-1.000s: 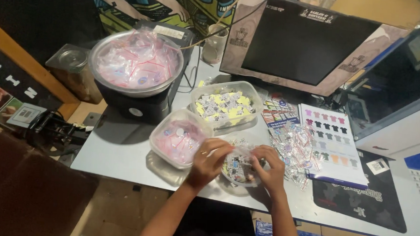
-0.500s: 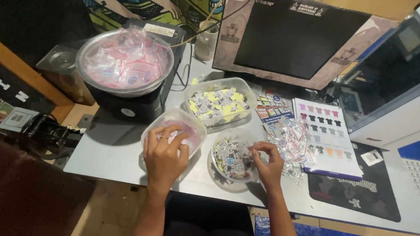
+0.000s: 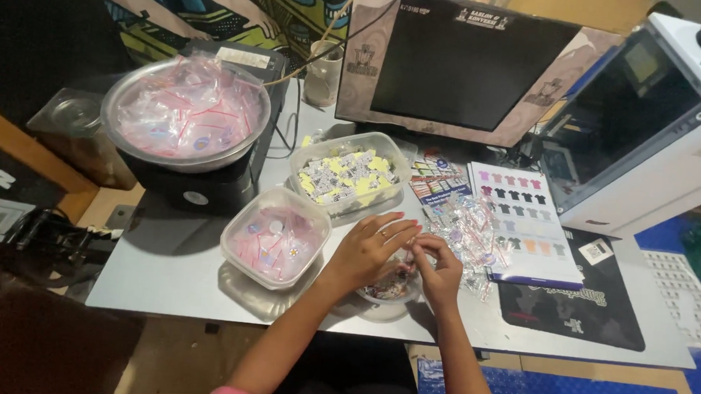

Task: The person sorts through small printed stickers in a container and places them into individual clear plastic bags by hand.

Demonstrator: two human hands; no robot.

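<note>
Your left hand [image 3: 370, 253] lies palm down over a small round clear bowl [image 3: 393, 289] at the near edge of the grey table [image 3: 176, 271], fingers loosely spread and reaching toward your right hand [image 3: 437, 269]. That right hand is curled, fingertips pinched together just beside the left fingertips; whether they hold something is too small to tell. Both hands cover most of the bowl, so only a sliver of its rim and some mixed small pieces inside show beneath them.

Just left of your left hand sits a square clear plastic tub [image 3: 277, 236] with rounded corners, filled with little pink-tinted bags. Just right of your right hand, a loose heap of crinkly clear packets [image 3: 466, 228] lies partly on a glossy printed sheet [image 3: 527, 226] showing rows of small coloured shirts. A black mat [image 3: 583, 304] lies under that sheet's near corner.

Further back, a rectangular clear tub [image 3: 350, 175] holds yellow and white packets. To the left, a wide metal bowl [image 3: 185, 112] piled with pink plastic bags rests on a black machine [image 3: 205, 184]. Behind stands a dark monitor [image 3: 472, 66] in a tan frame, and to the right a white cabinet-like machine [image 3: 654, 134], cut off by the picture's edge.
</note>
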